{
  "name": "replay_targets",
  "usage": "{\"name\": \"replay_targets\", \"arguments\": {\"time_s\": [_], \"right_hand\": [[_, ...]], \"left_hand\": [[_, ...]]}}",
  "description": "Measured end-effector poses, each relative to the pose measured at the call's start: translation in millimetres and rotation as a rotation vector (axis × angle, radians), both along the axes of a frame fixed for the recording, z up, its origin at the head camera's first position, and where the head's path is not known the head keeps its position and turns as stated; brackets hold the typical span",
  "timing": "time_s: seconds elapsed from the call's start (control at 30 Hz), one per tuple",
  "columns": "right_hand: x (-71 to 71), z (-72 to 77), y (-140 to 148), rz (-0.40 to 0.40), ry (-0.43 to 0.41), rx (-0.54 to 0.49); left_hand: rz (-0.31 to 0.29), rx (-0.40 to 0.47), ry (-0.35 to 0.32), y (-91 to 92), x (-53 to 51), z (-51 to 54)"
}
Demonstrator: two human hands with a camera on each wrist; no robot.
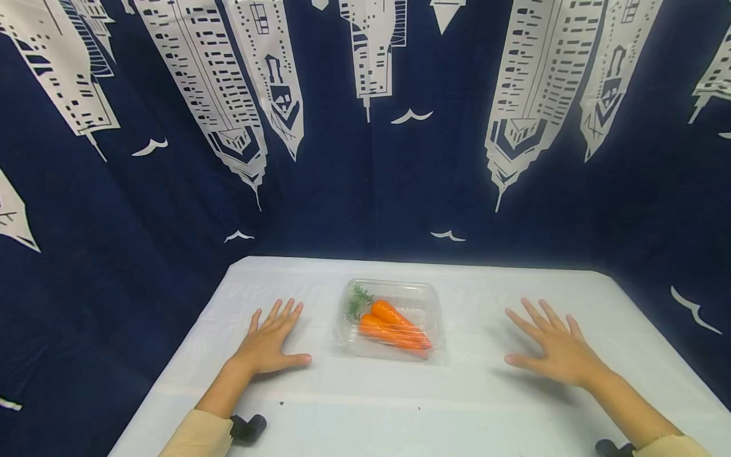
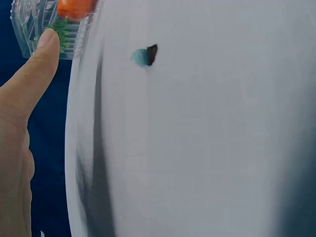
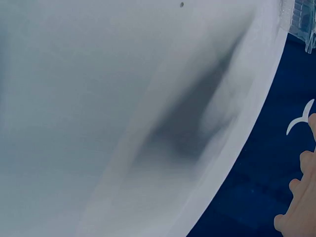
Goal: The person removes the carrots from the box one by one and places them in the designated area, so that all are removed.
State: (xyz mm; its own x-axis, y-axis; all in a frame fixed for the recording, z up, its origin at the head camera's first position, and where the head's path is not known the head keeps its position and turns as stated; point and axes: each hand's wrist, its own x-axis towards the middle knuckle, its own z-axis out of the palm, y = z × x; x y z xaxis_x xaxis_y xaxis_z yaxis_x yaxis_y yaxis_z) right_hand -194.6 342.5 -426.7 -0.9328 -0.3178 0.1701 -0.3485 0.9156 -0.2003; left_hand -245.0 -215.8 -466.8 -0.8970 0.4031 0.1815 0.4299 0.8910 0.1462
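A clear plastic box (image 1: 348,343) sits near the middle of the white table. Inside it lie orange carrots (image 1: 394,327) with a feathery green top at the left end; in the left wrist view one carrot (image 2: 75,9) shows at the top edge. To the left of the box, my left hand (image 1: 271,341) is spread with its fingers straight, touching no object. My right hand (image 1: 554,349) is held over the table to the right, fingers spread and nothing in it. Only part of that hand (image 3: 300,207) enters the right wrist view.
The white table (image 1: 474,406) has a rounded far edge. Behind it hangs a dark blue cloth (image 1: 371,190) printed with white buildings and birds. Small dark specks mark the tabletop. A black wrist device (image 1: 248,430) is on the left forearm, another (image 1: 613,448) on the right.
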Motion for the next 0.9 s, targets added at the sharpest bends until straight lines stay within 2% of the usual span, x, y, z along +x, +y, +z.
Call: {"name": "replay_targets", "arguments": {"time_s": [0.37, 0.63, 0.77, 0.9], "right_hand": [[-2.3, -1.0, 1, -0.002, 0.006, 0.006], [-2.4, -3.5, 0, 0.000, -0.007, -0.012], [-2.7, -5.6, -3, 0.010, 0.005, -0.041], [-6.5, -7.1, -9, 0.036, 0.039, -0.124]], "left_hand": [[-0.016, 0.011, 0.021, 1.9, 0.2, 1.7], [-0.027, 0.029, -0.006, 8.7, -1.6, -3.0], [-0.034, 0.059, -0.013, 14.7, -3.1, -3.6], [-0.038, 0.150, -0.060, 25.1, -7.9, -0.9]]}}
